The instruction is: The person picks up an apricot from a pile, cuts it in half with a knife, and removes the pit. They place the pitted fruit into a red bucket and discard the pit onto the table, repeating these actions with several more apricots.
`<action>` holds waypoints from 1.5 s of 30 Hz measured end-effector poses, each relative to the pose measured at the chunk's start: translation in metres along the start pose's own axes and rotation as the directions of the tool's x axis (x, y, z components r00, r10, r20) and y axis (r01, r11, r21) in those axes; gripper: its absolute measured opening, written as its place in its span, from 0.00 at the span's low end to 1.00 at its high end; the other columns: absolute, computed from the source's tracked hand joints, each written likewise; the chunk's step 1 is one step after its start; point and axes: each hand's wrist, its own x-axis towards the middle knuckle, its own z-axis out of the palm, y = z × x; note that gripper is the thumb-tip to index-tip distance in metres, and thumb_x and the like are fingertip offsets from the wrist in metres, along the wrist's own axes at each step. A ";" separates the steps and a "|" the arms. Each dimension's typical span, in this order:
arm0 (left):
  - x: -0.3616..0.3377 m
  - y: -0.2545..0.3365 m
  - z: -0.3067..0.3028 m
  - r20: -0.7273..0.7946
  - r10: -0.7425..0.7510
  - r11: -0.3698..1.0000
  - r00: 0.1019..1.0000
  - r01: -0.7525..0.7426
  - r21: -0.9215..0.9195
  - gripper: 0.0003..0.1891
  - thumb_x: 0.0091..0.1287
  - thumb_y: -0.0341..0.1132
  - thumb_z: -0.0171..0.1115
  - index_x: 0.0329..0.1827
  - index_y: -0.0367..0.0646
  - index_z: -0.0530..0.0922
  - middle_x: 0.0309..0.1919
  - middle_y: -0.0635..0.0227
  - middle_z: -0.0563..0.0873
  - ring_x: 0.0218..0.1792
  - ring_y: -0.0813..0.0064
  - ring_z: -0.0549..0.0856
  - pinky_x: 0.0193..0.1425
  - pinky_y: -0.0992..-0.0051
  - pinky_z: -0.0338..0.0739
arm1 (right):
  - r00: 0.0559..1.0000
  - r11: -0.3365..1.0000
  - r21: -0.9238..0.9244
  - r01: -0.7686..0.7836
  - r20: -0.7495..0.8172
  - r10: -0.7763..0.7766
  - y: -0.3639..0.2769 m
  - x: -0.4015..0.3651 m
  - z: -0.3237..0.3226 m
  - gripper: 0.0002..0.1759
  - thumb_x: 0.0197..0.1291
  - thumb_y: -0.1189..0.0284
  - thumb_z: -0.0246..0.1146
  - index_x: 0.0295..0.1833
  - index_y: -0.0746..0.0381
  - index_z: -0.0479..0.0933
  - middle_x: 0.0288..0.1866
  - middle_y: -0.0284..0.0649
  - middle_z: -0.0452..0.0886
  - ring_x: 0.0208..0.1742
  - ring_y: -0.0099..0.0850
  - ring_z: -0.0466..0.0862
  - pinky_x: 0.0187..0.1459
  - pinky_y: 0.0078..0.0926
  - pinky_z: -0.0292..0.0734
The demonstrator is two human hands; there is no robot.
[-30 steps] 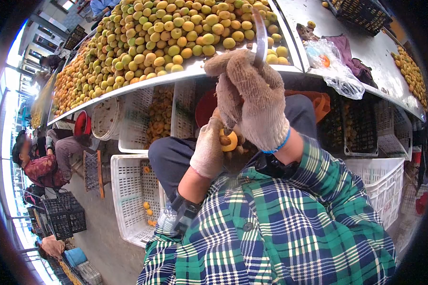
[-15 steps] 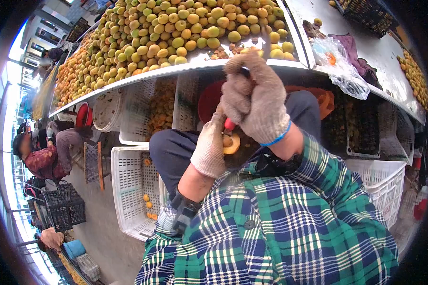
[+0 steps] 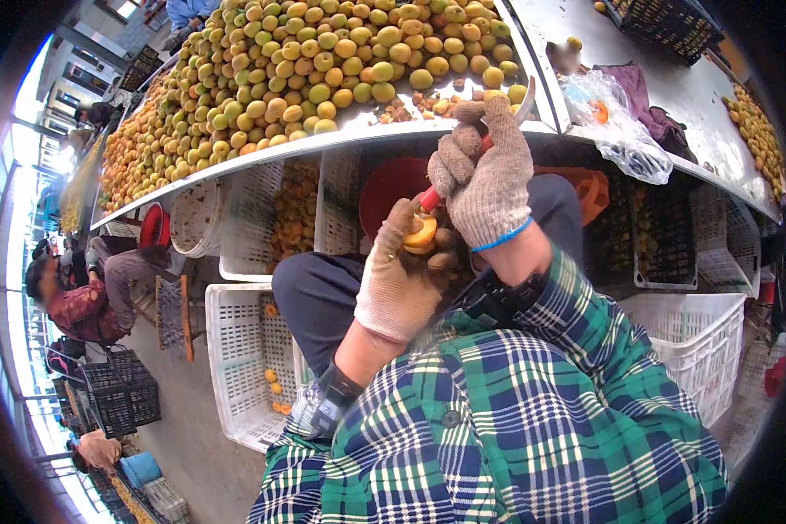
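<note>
My left hand (image 3: 400, 284), in a stained work glove, has its fingers closed round a cut apricot (image 3: 420, 234) whose orange flesh shows. Close above it, my right hand (image 3: 487, 175), gloved too, is wrapped round the red handle of a knife (image 3: 526, 103). The knife's curved blade sticks up past the knuckles, pointing away from me. The butt of the red handle is right at the fruit. Both hands are over my lap, just in front of the table edge.
A large heap of apricots (image 3: 279, 70) covers the metal table (image 3: 367, 133). Plastic bags (image 3: 616, 122) lie to its right. White crates (image 3: 236, 349) stand at my left and right, and a red bucket (image 3: 384, 192) is under the table. Another person (image 3: 83, 301) sits at far left.
My left hand has moved up with the cut apricot. My right hand has shifted down and rightward, turning so the knife's blade now shows clearly.
</note>
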 end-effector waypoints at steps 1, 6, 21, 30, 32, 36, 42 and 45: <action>0.001 0.000 -0.004 0.070 -0.008 1.000 0.997 0.008 0.000 0.22 0.70 0.51 0.58 0.57 0.44 0.74 0.39 0.70 0.78 0.34 0.79 0.76 0.37 0.82 0.71 | 0.999 1.000 0.016 -0.013 -0.031 0.014 -0.001 0.001 0.001 0.17 0.64 0.52 0.60 0.35 0.55 0.74 0.16 0.24 0.56 0.13 0.21 0.58 0.15 0.24 0.53; 0.004 -0.003 0.002 0.054 0.076 0.997 0.996 -0.078 0.028 0.21 0.70 0.51 0.59 0.56 0.45 0.74 0.37 0.71 0.77 0.33 0.79 0.75 0.35 0.83 0.70 | 0.986 0.980 0.182 -0.082 -0.126 0.106 0.000 0.018 -0.018 0.16 0.66 0.55 0.55 0.36 0.57 0.70 0.16 0.25 0.57 0.12 0.24 0.56 0.15 0.28 0.52; 0.085 0.048 -0.058 -0.272 0.510 0.840 0.816 -0.404 0.362 0.07 0.65 0.32 0.65 0.44 0.44 0.78 0.37 0.68 0.81 0.36 0.75 0.82 0.33 0.78 0.75 | 0.969 0.600 -0.762 -0.243 -0.214 0.121 0.025 0.026 -0.041 0.15 0.50 0.61 0.72 0.34 0.59 0.77 0.26 0.42 0.81 0.16 0.43 0.77 0.19 0.38 0.74; 0.068 0.115 -0.083 -0.268 0.563 0.827 0.782 -0.534 0.177 0.08 0.68 0.35 0.61 0.40 0.40 0.74 0.30 0.63 0.80 0.31 0.68 0.81 0.34 0.73 0.79 | 0.939 0.681 -0.666 -0.303 -0.329 0.096 0.030 0.030 -0.073 0.13 0.59 0.70 0.61 0.48 0.65 0.74 0.21 0.36 0.72 0.15 0.26 0.72 0.16 0.29 0.74; 0.066 0.166 -0.109 -0.372 0.663 0.745 0.650 -0.625 0.235 0.11 0.71 0.42 0.55 0.41 0.44 0.74 0.34 0.61 0.80 0.33 0.66 0.80 0.47 0.66 0.79 | 0.950 0.703 -0.643 -0.303 -0.265 0.167 0.024 0.031 -0.088 0.05 0.60 0.73 0.59 0.39 0.62 0.72 0.22 0.35 0.71 0.15 0.27 0.72 0.16 0.30 0.74; 0.044 0.205 -0.101 -0.595 0.768 0.637 0.238 -0.386 0.667 0.26 0.66 0.52 0.59 0.55 0.38 0.76 0.49 0.59 0.80 0.49 0.62 0.77 0.63 0.59 0.67 | 0.897 0.796 -0.427 -0.428 -0.307 0.318 0.021 0.011 -0.079 0.07 0.60 0.75 0.56 0.43 0.55 0.71 0.25 0.32 0.70 0.19 0.25 0.71 0.18 0.28 0.73; 0.082 0.212 -0.100 0.052 0.880 0.069 0.472 -0.234 0.970 0.25 0.65 0.44 0.64 0.58 0.34 0.77 0.54 0.61 0.82 0.52 0.68 0.81 0.61 0.70 0.71 | 0.940 0.630 -0.703 -0.330 -0.180 0.291 0.034 0.002 -0.099 0.27 0.68 0.63 0.56 0.71 0.52 0.63 0.27 0.32 0.72 0.13 0.21 0.69 0.15 0.22 0.72; 0.121 0.199 -0.059 0.316 0.819 -0.508 0.479 0.349 0.788 0.27 0.62 0.47 0.65 0.59 0.36 0.77 0.54 0.49 0.81 0.57 0.52 0.80 0.63 0.66 0.72 | 0.972 0.521 -0.822 -0.231 -0.170 0.162 0.031 0.008 -0.103 0.26 0.64 0.67 0.59 0.67 0.57 0.66 0.26 0.32 0.72 0.14 0.20 0.71 0.15 0.21 0.71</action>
